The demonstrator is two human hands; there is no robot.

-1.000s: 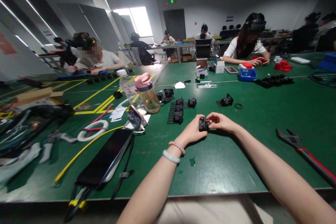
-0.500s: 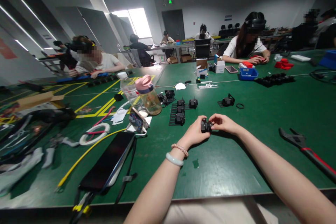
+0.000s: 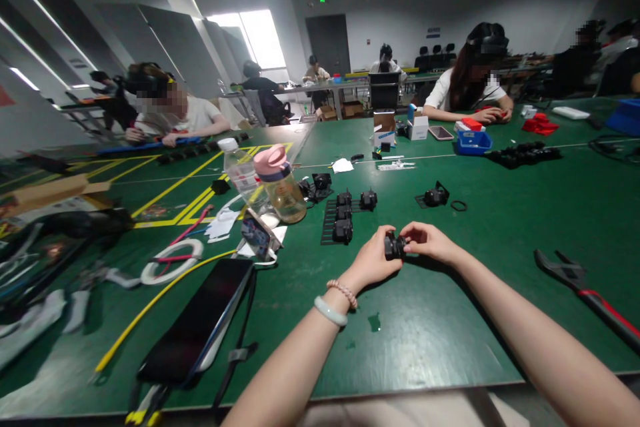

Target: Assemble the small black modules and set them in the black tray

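My left hand [image 3: 376, 259], with a beaded bracelet and a pale bangle at the wrist, is wrapped round a small black part [image 3: 394, 247] above the green table [image 3: 430, 320]. From the right, my right hand [image 3: 429, 242] pinches the same part's right end between thumb and fingers. Beyond my left hand lie several black parts [image 3: 343, 230] on a slatted black piece. Another black part [image 3: 436, 195] sits past my right hand, with a thin black ring [image 3: 459, 205] beside it.
Pliers [image 3: 595, 293] lie at the right. Left of my arms are a black power bank or phone [image 3: 200, 320], a propped phone [image 3: 257, 235], a pink-lidded bottle [image 3: 283, 190] and cables. Two people sit across the table, near a blue bin [image 3: 474, 141].
The view has shifted slightly, so the table things appear a little displaced. Both hands keep hold of the black part, with little change in their grip.
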